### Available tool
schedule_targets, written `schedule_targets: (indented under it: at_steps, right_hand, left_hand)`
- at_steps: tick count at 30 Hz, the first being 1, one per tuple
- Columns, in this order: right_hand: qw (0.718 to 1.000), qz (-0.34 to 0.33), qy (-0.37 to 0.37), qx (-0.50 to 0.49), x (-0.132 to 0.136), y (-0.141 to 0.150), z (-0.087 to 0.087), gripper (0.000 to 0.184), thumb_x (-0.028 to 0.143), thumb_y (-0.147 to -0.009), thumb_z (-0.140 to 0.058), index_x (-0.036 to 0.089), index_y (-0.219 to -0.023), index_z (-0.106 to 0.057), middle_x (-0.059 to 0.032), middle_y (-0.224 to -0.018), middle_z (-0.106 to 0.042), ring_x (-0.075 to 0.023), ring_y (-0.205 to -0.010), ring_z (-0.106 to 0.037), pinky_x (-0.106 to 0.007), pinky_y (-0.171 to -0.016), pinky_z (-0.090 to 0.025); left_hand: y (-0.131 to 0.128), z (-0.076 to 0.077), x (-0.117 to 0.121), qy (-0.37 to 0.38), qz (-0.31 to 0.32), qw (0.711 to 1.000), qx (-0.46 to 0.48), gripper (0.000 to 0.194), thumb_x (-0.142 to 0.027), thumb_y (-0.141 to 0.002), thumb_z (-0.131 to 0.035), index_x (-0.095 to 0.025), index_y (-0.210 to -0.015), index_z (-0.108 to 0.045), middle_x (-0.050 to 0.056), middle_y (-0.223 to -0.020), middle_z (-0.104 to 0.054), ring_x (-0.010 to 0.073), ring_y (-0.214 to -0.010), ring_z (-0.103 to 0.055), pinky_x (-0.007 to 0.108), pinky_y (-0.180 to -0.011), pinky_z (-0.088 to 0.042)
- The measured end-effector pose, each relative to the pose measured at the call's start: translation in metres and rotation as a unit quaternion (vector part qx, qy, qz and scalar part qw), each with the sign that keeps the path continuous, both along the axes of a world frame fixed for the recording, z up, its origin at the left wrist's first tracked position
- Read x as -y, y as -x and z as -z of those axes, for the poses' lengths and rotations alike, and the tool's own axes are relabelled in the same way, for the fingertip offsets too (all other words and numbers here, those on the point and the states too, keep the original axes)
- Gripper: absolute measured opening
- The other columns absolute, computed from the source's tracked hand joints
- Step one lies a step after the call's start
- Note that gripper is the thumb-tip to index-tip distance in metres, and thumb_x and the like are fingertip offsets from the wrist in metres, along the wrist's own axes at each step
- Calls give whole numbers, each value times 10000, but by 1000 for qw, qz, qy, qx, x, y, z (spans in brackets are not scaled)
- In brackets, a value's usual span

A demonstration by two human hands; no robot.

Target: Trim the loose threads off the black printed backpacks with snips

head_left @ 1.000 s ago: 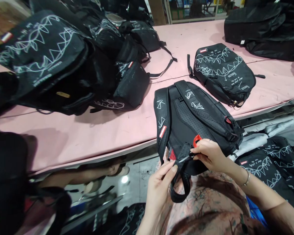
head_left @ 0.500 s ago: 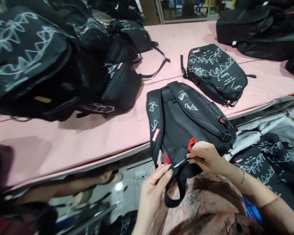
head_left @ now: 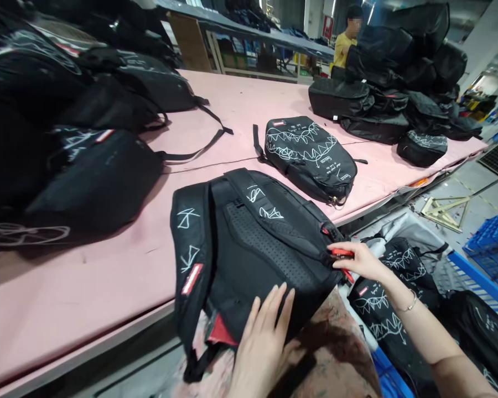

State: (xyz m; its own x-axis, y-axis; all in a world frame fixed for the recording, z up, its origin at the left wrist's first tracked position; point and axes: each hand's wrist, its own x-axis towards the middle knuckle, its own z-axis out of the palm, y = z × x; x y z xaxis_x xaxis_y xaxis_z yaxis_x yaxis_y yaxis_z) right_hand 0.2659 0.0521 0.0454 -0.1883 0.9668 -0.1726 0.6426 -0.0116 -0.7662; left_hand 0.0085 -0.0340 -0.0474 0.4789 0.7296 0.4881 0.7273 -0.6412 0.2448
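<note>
Pressing lightly on the lower back panel of a black backpack (head_left: 240,262), the left hand (head_left: 265,337) lies with fingers extended and slightly parted. The right hand (head_left: 363,262) is closed around a red tool (head_left: 342,253) at the backpack's side, near the lower end of a shoulder strap. The backpack rests straps upward at the near edge of a pink table (head_left: 120,282), partly overhanging it towards the wearer; its contents are hidden. Just beyond, a second backpack (head_left: 307,155) lies printed face upward, its contents likewise concealed. To the right, below table level, a blue-rimmed bin (head_left: 477,276) with a grey lining (head_left: 419,226) contains several black backpacks (head_left: 382,309) bearing white line prints. Farther right stand blue crates (head_left: 492,237), contents indistinct. Bags are heaped at the table's left (head_left: 99,177); a higher pile (head_left: 385,83) occupies its far right, with a person in yellow (head_left: 343,47) behind.
</note>
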Motion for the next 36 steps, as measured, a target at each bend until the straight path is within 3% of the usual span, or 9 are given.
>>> schedule_targets:
  at_steps: [3, 8, 11, 13, 16, 19, 22, 28, 36]
  right_hand:
    - [998, -43, -12, 39, 2, 6, 3, 314, 332, -717, -621, 187, -995, -646, -20, -933, -625, -127, -862, -586, -247, -835, -413]
    - [991, -112, 2, 69, 3, 49, 8, 346, 382, -655, -665, 166, -922, -622, 1, -813, -618, -119, -756, -574, -210, -713, -402]
    - [990, -136, 14, 34, 5, 83, 13, 265, 316, -659, -650, 140, -850, -599, 7, -728, -579, -83, -665, -515, -183, -640, -365]
    - [987, -126, 59, -83, 8, 99, 14, 271, 296, -655, -650, 115, -845, -580, 3, -708, -537, -52, -609, -453, -162, -594, -344]
    - [961, -61, 115, -245, 12, 108, 15, 379, 354, -630, -682, 96, -873, -548, 17, -643, -439, -23, -521, -345, -149, -514, -298]
    - [944, -14, 132, -303, 16, 104, 16, 428, 364, -586, -714, 96, -866, -531, 21, -627, -411, -24, -512, -324, -155, -507, -287]
    - [936, 3, 141, -322, 21, 98, 21, 434, 351, -565, -730, 93, -844, -521, 3, -669, -445, -31, -547, -359, -163, -538, -303]
    - [951, -26, 121, -284, 23, 99, 21, 383, 336, -608, -706, 90, -849, -538, 14, -653, -416, -22, -532, -311, -155, -502, -265]
    - [965, -65, 96, -236, 27, 110, 11, 291, 267, -672, -658, 100, -863, -516, -14, -792, -511, -43, -657, -451, -158, -616, -376]
  left_hand:
    - [11, 1, -9, -26, 0, 997, -70, 588, -290, -775, -455, -143, -1335, -349, 99, -1392, -295, 266, -1282, -268, 458, -1010, -275]
    - [78, -15, -24, -30, 2, 991, -131, 616, -88, -718, -335, -204, -1320, -391, 45, -1367, -348, 238, -1235, -359, 463, -994, -279]
    - [100, -23, -23, -30, -29, 999, -21, 452, -101, -748, -362, -220, -1146, -539, 44, -1165, -549, 234, -1049, -529, 432, -917, -381]
    - [93, -30, -17, 52, -77, 987, 127, 322, -194, -800, -462, -211, -1111, -548, 52, -1077, -586, 189, -958, -573, 336, -879, -445]
    - [59, -39, -9, 245, -108, 883, 386, 280, -264, -806, -524, -205, -1079, -536, 62, -1038, -571, 144, -864, -601, 248, -770, -508]
    - [22, -46, -12, 307, -88, 759, 567, 434, -280, -715, -633, -179, -1110, -487, 110, -1183, -430, 180, -956, -568, 307, -823, -502]
    - [1, -52, -23, 308, -88, 717, 620, 436, -286, -653, -681, -168, -1051, -550, 110, -1191, -387, 167, -922, -563, 287, -802, -509]
    - [0, -59, -43, 319, -118, 719, 606, 278, -322, -605, -698, -141, -816, -673, 95, -1044, -480, 185, -984, -529, 232, -789, -489]
    - [5, -49, -52, 294, -186, 770, 535, 229, -378, -667, -647, -150, -664, -664, 88, -888, -555, 197, -1011, -485, 259, -845, -411]
